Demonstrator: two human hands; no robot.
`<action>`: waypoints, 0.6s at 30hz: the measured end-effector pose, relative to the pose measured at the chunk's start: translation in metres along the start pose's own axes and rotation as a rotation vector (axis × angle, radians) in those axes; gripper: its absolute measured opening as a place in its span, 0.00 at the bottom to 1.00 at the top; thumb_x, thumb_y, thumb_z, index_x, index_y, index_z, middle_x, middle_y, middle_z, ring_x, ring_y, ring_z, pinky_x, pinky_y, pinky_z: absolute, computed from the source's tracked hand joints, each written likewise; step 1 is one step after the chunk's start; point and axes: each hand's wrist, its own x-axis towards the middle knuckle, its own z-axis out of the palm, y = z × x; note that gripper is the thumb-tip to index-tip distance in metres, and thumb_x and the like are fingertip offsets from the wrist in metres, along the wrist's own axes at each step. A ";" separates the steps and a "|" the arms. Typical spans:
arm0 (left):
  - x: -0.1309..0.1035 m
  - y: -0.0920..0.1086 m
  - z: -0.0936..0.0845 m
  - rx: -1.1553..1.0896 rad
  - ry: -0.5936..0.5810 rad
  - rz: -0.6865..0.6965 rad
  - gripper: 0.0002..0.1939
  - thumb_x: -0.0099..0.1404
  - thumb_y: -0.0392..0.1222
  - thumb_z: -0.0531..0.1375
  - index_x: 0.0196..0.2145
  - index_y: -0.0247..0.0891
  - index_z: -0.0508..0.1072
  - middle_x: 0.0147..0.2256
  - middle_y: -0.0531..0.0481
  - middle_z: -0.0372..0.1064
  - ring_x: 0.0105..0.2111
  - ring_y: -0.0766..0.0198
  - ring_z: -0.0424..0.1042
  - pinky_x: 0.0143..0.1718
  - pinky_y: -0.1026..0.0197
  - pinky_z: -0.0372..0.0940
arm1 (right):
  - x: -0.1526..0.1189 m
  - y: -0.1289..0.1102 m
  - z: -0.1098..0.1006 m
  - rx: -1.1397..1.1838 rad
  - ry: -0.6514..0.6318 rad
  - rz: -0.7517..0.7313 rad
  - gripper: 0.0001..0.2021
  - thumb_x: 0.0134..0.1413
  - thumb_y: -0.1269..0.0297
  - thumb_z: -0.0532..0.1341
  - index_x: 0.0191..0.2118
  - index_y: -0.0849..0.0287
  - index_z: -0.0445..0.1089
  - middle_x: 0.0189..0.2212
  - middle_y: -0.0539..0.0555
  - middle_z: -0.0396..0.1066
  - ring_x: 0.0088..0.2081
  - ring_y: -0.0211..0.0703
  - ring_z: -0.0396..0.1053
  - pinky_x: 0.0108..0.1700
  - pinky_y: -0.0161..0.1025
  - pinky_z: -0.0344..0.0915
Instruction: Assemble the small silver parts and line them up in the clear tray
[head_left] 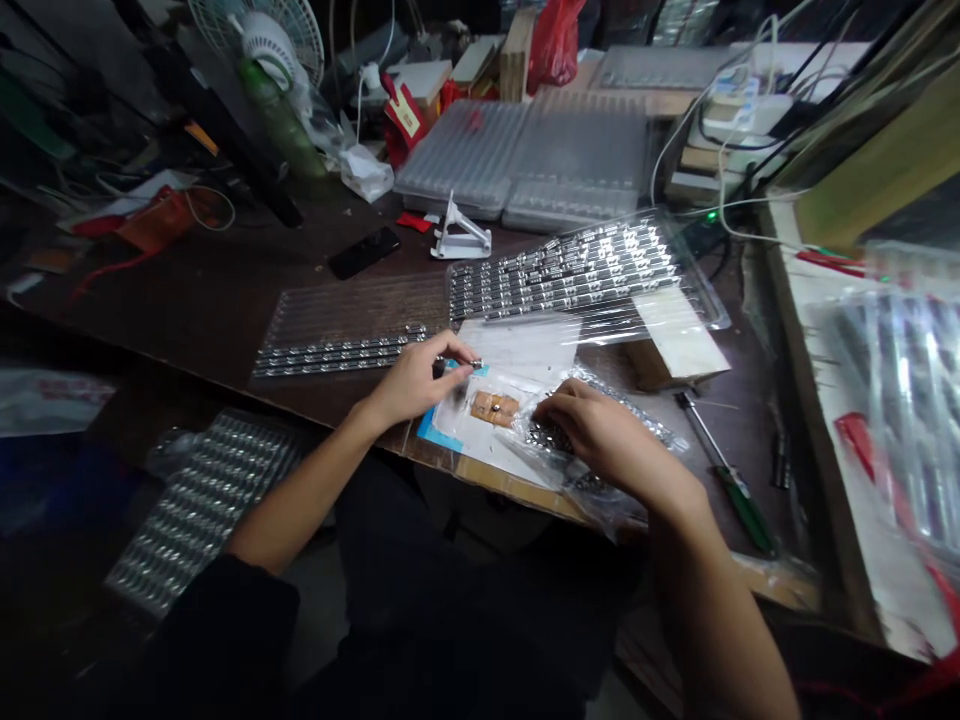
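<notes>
My left hand (420, 378) pinches a small shiny metal part (476, 364) between thumb and fingertips, just above a white sheet (517, 345) with blue edges. My right hand (604, 430) is closed, its fingertips down at a clear plastic bag of small metal pieces (551, 437); whatever they grip is hidden. Between the hands lies a brown taped block (495, 407) with a small metal piece at its middle. Left of it, a clear ridged tray (352, 310) bears rows of metal cylinders along its near side. Behind, a fuller tray (525, 275) holds many such cylinders, some lying loose on top.
A green-handled screwdriver (739, 500) and a white-topped block (679, 335) lie to the right. A phone (365, 252), a white stand (459, 235) and stacked clear trays (465, 150) are farther back. Another filled tray (202, 510) sits low at left, below the table edge.
</notes>
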 end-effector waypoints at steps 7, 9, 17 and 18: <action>-0.024 -0.005 0.033 -0.283 0.045 -0.099 0.14 0.63 0.40 0.65 0.46 0.38 0.73 0.41 0.45 0.76 0.38 0.62 0.75 0.43 0.59 0.72 | 0.006 0.001 0.008 0.088 0.100 -0.009 0.08 0.67 0.67 0.50 0.42 0.57 0.66 0.37 0.55 0.70 0.36 0.44 0.68 0.39 0.40 0.64; -0.026 -0.006 0.038 -0.302 0.057 -0.092 0.13 0.63 0.43 0.67 0.44 0.38 0.75 0.41 0.45 0.76 0.37 0.62 0.75 0.41 0.59 0.72 | 0.009 0.001 0.009 0.108 0.111 -0.007 0.07 0.67 0.65 0.50 0.41 0.57 0.65 0.36 0.55 0.71 0.36 0.45 0.68 0.38 0.40 0.63; -0.030 -0.006 0.044 -0.197 0.183 0.020 0.10 0.61 0.41 0.69 0.39 0.38 0.77 0.36 0.49 0.73 0.36 0.64 0.73 0.38 0.62 0.70 | 0.014 -0.004 0.009 0.155 0.142 -0.057 0.10 0.67 0.68 0.51 0.42 0.58 0.70 0.40 0.57 0.73 0.41 0.46 0.71 0.44 0.41 0.65; -0.031 -0.005 0.044 -0.173 0.189 0.023 0.09 0.61 0.41 0.69 0.38 0.38 0.78 0.36 0.49 0.73 0.35 0.64 0.73 0.38 0.62 0.70 | 0.015 -0.005 0.009 0.154 0.144 -0.059 0.10 0.67 0.68 0.52 0.43 0.58 0.71 0.40 0.57 0.73 0.41 0.46 0.72 0.44 0.41 0.66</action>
